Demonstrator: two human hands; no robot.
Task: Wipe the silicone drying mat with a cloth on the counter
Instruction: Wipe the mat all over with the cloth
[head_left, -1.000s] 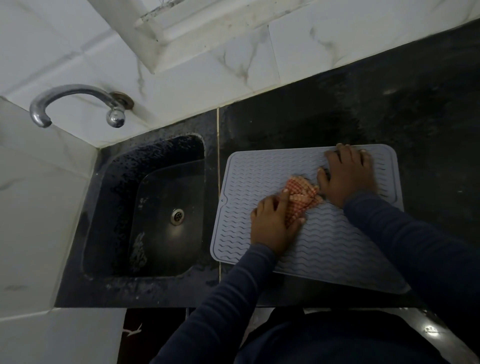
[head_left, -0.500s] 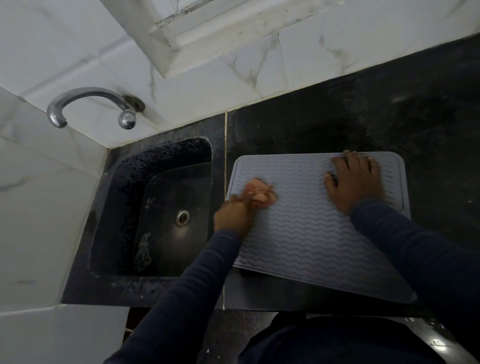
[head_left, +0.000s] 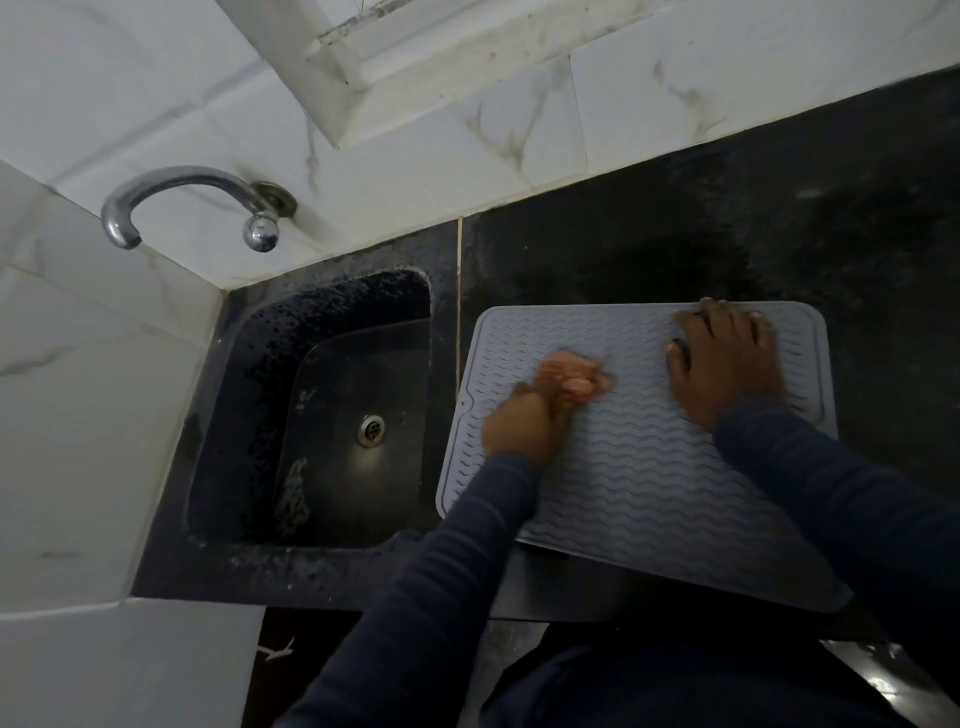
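**One head-worn wide-angle view, looking steeply down on the counter (head_left: 779, 234) from its near edge.**

The camera sits above the person's torso (head_left: 675, 686), which fills the bottom edge, and faces down and toward the far tiled wall (head_left: 467, 130). Both sleeves (head_left: 441, 597) run up into frame from below. The view is close. The mat (head_left: 649, 467) fills the centre and right, with the right hand (head_left: 727, 369) sharp on its far part. The left hand (head_left: 517, 428) and cloth (head_left: 571, 382) are blurred nearer the middle. The sink (head_left: 322, 332) takes the left, and the tap (head_left: 182, 179) is at far left on the wall. The counter's far edge slants upward to the right.
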